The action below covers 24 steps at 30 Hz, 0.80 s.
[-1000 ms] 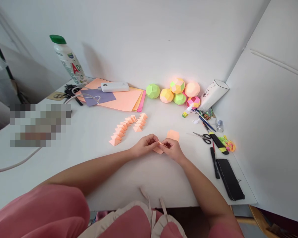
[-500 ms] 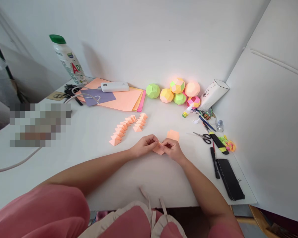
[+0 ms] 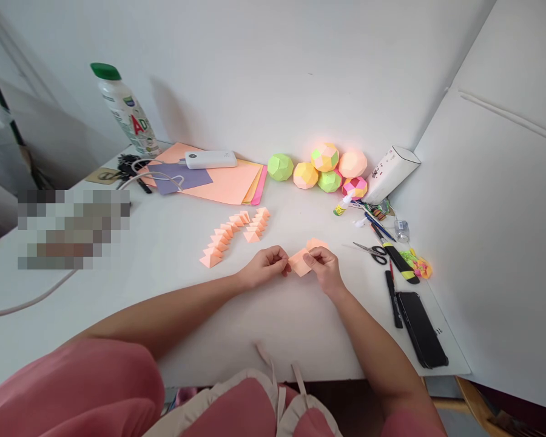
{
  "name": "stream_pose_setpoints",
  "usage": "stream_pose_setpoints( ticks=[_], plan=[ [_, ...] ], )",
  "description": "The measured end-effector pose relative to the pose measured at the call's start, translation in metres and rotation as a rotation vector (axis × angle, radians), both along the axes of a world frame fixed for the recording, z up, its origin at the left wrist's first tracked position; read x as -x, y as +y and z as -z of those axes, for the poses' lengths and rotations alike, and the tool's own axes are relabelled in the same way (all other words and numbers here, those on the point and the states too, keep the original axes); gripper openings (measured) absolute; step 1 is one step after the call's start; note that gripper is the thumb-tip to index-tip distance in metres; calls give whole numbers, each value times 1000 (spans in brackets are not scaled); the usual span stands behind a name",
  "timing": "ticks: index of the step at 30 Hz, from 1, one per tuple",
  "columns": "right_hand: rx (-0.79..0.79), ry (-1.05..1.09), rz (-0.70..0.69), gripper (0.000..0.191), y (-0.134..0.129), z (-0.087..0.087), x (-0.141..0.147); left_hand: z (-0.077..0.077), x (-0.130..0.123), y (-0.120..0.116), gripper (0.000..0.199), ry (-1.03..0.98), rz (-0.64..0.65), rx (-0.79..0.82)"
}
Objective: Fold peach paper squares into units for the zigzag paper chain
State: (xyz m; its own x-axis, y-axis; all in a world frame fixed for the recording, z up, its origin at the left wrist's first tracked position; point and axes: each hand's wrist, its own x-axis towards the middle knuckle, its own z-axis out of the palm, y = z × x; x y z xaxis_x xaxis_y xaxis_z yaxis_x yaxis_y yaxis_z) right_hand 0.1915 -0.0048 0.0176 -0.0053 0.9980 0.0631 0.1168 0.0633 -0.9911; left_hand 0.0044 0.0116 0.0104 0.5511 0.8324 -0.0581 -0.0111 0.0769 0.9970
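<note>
A small peach paper piece (image 3: 300, 263) is between my hands above the white table. My right hand (image 3: 326, 269) pinches its right side between thumb and fingers. My left hand (image 3: 267, 267) is closed at the paper's left corner, fingertips pressed together on it. Just behind my right hand lies more peach paper (image 3: 317, 243), partly hidden. To the left, folded peach pieces stand in a long curved row (image 3: 222, 235) and a shorter row (image 3: 257, 224).
Paper balls (image 3: 325, 158) sit along the wall, beside a white box (image 3: 391, 173). Scissors (image 3: 375, 250), a cutter (image 3: 401, 262) and a phone (image 3: 422, 329) lie at right. Coloured sheets (image 3: 227, 182), a power bank (image 3: 212, 159) and a bottle (image 3: 127, 112) are at back left.
My right hand has shifted slightly right and turned, showing more of the small paper. The two hands are farther apart, and my left hand has barely moved.
</note>
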Motion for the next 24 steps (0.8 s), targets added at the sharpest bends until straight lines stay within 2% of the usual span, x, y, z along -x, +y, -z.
stream_pose_setpoints(
  ticks=[5,12,19,24],
  plan=[
    [37,25,-1,30,1,0,-1,1,1,1,22,-46,-27,6],
    [44,-44,-144,25,-1,5,1,1,0,2,29,-29,-3,-24],
    [31,-152,-124,27,-3,5,4,1,-2,-1,30,-84,106,31],
    [49,-189,-115,28,-3,3,5,3,-2,0,28,-71,44,-27]
  ],
)
